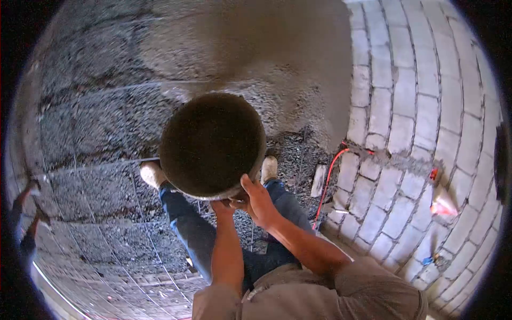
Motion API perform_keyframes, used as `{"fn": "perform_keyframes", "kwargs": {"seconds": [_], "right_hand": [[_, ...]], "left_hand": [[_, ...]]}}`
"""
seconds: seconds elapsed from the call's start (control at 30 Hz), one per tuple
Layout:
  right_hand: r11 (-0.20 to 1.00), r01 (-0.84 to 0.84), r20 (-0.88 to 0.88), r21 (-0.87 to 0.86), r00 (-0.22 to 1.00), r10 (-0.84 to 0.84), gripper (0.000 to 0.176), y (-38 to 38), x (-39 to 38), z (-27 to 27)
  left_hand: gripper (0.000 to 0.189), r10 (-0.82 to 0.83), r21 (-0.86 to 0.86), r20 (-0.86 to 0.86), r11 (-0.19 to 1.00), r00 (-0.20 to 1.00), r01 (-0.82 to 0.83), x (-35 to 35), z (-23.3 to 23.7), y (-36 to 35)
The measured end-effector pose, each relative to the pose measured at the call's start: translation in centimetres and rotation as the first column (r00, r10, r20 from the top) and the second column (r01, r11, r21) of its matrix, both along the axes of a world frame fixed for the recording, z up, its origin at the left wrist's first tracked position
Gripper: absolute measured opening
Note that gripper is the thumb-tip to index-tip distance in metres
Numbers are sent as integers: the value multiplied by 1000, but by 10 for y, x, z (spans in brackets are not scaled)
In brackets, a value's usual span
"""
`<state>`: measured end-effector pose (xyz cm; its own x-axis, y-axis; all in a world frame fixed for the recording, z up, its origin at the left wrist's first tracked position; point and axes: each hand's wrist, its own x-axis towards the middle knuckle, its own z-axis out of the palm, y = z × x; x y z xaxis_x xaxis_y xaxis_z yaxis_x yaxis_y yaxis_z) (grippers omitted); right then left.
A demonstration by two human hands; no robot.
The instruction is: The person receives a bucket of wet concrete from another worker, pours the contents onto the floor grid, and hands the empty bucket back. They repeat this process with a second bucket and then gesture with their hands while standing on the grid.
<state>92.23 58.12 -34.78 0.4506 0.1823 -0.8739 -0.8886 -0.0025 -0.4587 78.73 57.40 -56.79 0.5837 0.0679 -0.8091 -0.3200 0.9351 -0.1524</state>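
Note:
A round dark bucket is held in front of the body, its wide opening facing the camera; the inside is too dark to make out. My right hand grips its near rim at the lower right, thumb lying over the edge. Just to the left, my left hand is at the bucket's underside, its fingers mostly hidden below the rim. Beyond the bucket, smooth wet concrete covers part of the gravel ground.
A block wall stands on the right, with a red tube at its base. Thin metal mesh wires cross the gravel around my shoes. At the far left, another person's legs show.

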Motion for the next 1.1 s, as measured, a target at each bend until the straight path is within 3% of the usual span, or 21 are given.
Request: {"fn": "perform_keyframes", "kwargs": {"seconds": [0.03, 0.07, 0.13, 0.17, 0.2, 0.27, 0.4, 0.43, 0.47, 0.53, 0.67, 0.73, 0.77, 0.83, 0.87, 0.9, 0.93, 0.97, 1.0, 1.03, 1.1], "right_hand": [[998, 56, 38, -23, 998, -55, 60, -25, -1, -9], [992, 118, 69, -46, 991, -115, 59, -50, -6, -22], [986, 49, 59, -161, 997, -40, 59, -102, -5, -47], [980, 129, 18, -154, 992, -127, 60, -112, 7, -42], [968, 202, -26, -147, 978, -208, 61, -121, 18, -42], [971, 211, 18, -108, 977, -211, 65, -147, 22, -72], [980, 57, 286, -192, 958, 0, 60, -186, 49, -120], [959, 269, 89, -84, 961, -262, 56, -187, 65, -118], [875, 484, -133, -26, 866, -483, 52, -187, 78, -122], [859, 511, -155, -31, 847, -509, 48, -197, 88, -148], [800, 598, -229, -40, 774, -590, 38, -203, 100, -185], [774, 632, -270, -44, 738, -618, 36, -204, 99, -192], [777, 630, -220, 8, 759, -613, 40, -205, 98, -192], [780, 622, -159, 75, 779, -606, 45, -210, 105, -190], [969, 77, 26, -235, 997, -72, 53, -223, 112, -184], [705, -422, 2, -569, 857, 515, 61, -234, 120, -179], [704, -428, 2, -567, 853, 521, 61, -237, 133, -171], [506, -296, 226, -810, 638, 736, 68, -241, 144, -162], [340, -34, 313, -940, 310, 898, 75, -244, 152, -158], [345, -43, 315, -938, 311, 897, 75, -248, 157, -164], [199, -241, 176, -950, 115, 978, 75, -248, 179, -184]], "left_hand": [[52, -93, 192, 52, 978, 994, 81, -3, 1, -23], [52, -132, 194, 57, 974, 990, 119, -3, -4, -42], [52, -280, -139, -258, 958, 925, 252, -6, -18, -66], [54, -317, -76, -116, 948, 941, 310, -37, -64, -93], [54, -318, -46, -140, 948, 938, 315, -31, -62, -96], [52, -434, -182, -391, 901, 811, 394, -10, -51, -109], [49, -543, -135, -346, 836, 765, 532, -14, -88, -123], [46, -562, -106, -396, 814, 726, 572, -2, -78, -122], [44, -578, -80, -443, 787, 685, 612, 10, -74, -122], [43, -502, -57, -553, 819, 665, 571, 13, -88, -128], [40, -672, -97, -501, 670, 546, 736, -7, -128, -111], [40, -561, -124, -619, 761, 550, 637, 15, -110, -108], [42, -658, -132, -536, 685, 529, 717, 8, -108, -102], [42, -653, -112, -516, 692, 554, 713, 0, -121, -104], [41, -645, -89, -491, 705, 585, 703, 1, -130, -106], [40, -582, -79, -548, 751, 600, 656, 15, -123, -110], [40, -576, -78, -550, 756, 605, 650, 24, -118, -108], [41, -636, -97, -556, 689, 536, 718, 26, -110, -108], [41, -692, -118, -558, 613, 458, 782, 26, -106, -109], [43, -626, -150, -658, 654, 419, 741, 27, -109, -113], [45, -657, -174, -636, 634, 406, 754, 31, -109, -109]]}}
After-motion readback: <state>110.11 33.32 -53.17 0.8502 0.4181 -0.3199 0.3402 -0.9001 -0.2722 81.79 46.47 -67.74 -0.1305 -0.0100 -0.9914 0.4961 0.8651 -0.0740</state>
